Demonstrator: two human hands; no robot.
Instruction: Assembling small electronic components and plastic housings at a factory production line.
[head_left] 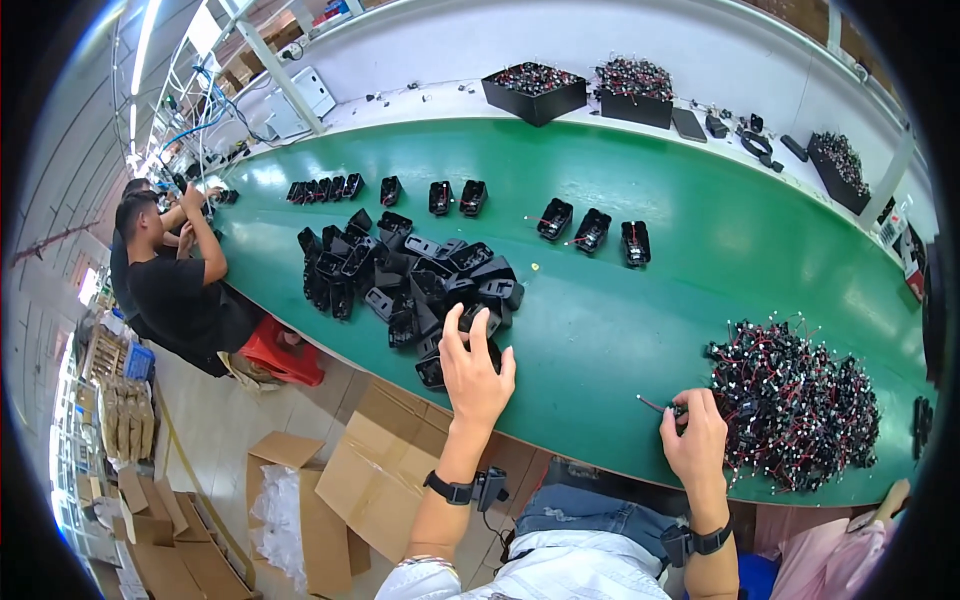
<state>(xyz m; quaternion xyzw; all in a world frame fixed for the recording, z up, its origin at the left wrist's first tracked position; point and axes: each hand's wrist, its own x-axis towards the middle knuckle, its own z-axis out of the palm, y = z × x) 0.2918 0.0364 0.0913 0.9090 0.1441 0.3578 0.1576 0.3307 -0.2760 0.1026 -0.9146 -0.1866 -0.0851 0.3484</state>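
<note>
My left hand (476,378) reaches over the near right edge of a heap of black plastic housings (428,268), fingers and thumb apart. A black housing (494,352) shows between its fingers and thumb; whether they touch it is hard to tell. My right hand (697,440) is closed on a small black part with wires (679,409), and one of its leads (650,403) sticks out to the left. Just right of that hand lies a big pile of black parts with red and black wires (795,405).
Several housings with parts in them (591,230) stand in a row along the green table (600,330). Black bins (537,100) of small parts sit on the back shelf. At left a person (170,265) works at the table. Cardboard boxes (385,465) are on the floor.
</note>
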